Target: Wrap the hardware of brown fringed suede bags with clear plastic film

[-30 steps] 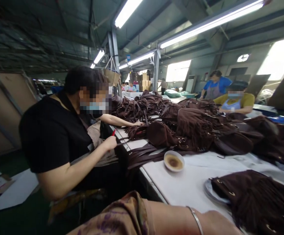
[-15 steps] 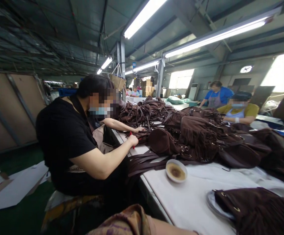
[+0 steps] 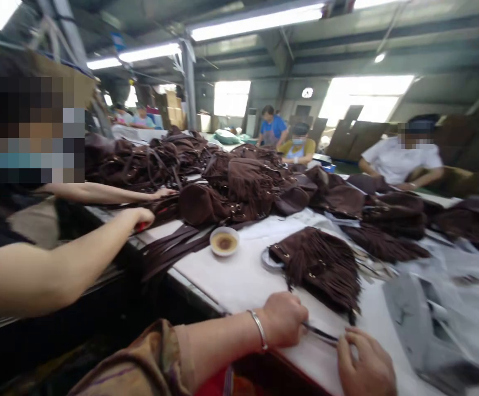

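My left hand (image 3: 286,319), with a silver bangle on its wrist, is closed around one end of a thin dark strap (image 3: 322,333). The other end of the strap runs to the curled fingers of my right hand (image 3: 366,363), at the table's near edge. Just beyond both hands lies a dark brown fringed bag (image 3: 317,264) with gold-coloured rings. A pale round dish (image 3: 271,260) sits partly under the bag's left end. Whether the strap joins the bag cannot be made out.
A bowl of brownish liquid (image 3: 224,242) stands left of the bag on the white tabletop (image 3: 206,275). More brown bags (image 3: 239,181) are heaped behind. Clear plastic (image 3: 425,319) lies at right. A co-worker's arm (image 3: 78,264) reaches in from the left; other people work farther back.
The view has swung right and down. Both my hands and the strap between them have come into view; before, only my left sleeve and forearm showed at the bottom.
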Available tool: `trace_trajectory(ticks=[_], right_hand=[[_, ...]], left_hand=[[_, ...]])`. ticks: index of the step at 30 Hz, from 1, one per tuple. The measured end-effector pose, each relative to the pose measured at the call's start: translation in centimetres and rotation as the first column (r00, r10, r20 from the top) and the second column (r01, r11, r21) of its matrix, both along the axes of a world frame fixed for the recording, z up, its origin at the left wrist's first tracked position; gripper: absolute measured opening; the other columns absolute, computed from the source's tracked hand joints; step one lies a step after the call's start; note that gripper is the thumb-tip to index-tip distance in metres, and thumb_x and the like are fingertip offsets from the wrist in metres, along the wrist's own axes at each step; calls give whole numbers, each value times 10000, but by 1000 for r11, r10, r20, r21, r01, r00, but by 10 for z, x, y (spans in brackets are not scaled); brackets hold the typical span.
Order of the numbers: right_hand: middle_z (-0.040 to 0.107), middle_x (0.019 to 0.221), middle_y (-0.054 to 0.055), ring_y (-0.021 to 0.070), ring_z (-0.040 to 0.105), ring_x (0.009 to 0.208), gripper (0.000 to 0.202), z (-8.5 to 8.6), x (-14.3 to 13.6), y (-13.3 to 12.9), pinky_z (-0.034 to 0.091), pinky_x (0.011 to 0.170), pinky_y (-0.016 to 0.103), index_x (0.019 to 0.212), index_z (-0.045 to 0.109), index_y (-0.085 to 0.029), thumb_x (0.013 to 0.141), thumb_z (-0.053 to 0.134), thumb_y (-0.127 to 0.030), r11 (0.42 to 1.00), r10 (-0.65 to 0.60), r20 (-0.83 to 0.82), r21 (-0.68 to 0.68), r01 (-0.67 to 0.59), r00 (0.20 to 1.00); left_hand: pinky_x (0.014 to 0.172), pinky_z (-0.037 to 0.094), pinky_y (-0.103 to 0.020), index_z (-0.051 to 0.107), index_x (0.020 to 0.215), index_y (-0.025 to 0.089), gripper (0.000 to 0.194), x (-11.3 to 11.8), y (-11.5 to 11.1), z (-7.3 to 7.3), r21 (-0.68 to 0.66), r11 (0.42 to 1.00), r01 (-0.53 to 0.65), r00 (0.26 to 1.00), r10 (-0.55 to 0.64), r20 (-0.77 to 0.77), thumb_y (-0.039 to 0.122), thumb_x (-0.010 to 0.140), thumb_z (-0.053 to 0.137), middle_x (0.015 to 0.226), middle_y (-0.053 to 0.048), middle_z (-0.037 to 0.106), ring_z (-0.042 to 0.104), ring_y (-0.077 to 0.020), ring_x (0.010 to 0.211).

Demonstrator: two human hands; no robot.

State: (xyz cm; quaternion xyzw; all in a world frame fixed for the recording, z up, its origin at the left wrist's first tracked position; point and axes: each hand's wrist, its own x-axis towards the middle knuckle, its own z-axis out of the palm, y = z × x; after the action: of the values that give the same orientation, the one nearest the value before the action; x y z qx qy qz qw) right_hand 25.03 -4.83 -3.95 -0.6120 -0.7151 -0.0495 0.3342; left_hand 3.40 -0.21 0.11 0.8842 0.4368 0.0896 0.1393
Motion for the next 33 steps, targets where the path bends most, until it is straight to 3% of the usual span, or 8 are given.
trace_trajectory(ticks=[2,7,11,17,23,27,30,33], right_hand=[[686,956,179,318,639,933,322,0,0,-4,485,886,487,888,660,-172,929,448,-410,999,-32,-53,-41,29,998],[705,890,91,232,657,833,272,15,-28,-16,504,791,346,895,673,-199,934,479,-386,957,4,-289,-277,-87,957],[714,890,79,226,662,827,257,23,-40,-15,514,776,331,908,673,-189,892,542,-410,940,-68,-477,-325,-104,876],[719,916,82,224,661,843,284,23,-40,-8,522,776,320,957,665,-163,849,602,-418,898,-22,-708,-324,-298,705],[663,800,61,214,624,782,234,22,-39,-8,505,756,336,779,647,-186,889,532,-357,936,-31,-588,-301,-183,808],[597,1155,159,311,543,1141,199,16,-28,-9,418,1007,478,711,638,-187,850,531,-279,992,-70,-352,-123,28,933],[456,1362,203,366,419,1308,206,7,-13,-9,334,1091,536,730,669,-177,832,530,-291,984,-178,-309,-70,164,934],[456,1376,221,361,480,1270,250,-1,1,-8,385,1064,519,771,687,-172,838,527,-353,975,-223,-406,-89,204,886]], left_hand=[[706,515,-345,735,852,177,227,-2,2,6,-29,999,-24,999,25,42,355,801,604,870,-128,702,658,-261,833],[775,484,-326,745,902,192,230,2,4,10,-124,991,-42,990,58,126,346,827,591,897,-98,706,641,-247,877],[767,467,-289,732,938,193,249,9,0,7,-247,968,-49,971,104,213,364,839,580,927,-73,714,626,-212,854],[775,460,-271,730,959,175,238,12,-2,8,-314,949,-21,946,120,300,268,832,551,926,-65,715,612,-198,850],[796,467,-282,719,946,191,211,18,-9,15,-250,968,6,960,64,272,232,831,546,919,-70,673,599,-198,864],[877,467,-366,669,1053,194,271,26,-16,19,-60,996,-65,985,73,154,324,820,621,1028,-105,618,566,-252,972],[880,467,-414,637,1081,208,334,33,-22,16,15,998,-55,995,54,78,422,824,641,1065,-111,598,546,-280,997],[882,465,-421,611,1105,216,372,37,-26,14,43,998,-41,998,39,48,444,816,663,1076,-104,594,543,-283,1010]])
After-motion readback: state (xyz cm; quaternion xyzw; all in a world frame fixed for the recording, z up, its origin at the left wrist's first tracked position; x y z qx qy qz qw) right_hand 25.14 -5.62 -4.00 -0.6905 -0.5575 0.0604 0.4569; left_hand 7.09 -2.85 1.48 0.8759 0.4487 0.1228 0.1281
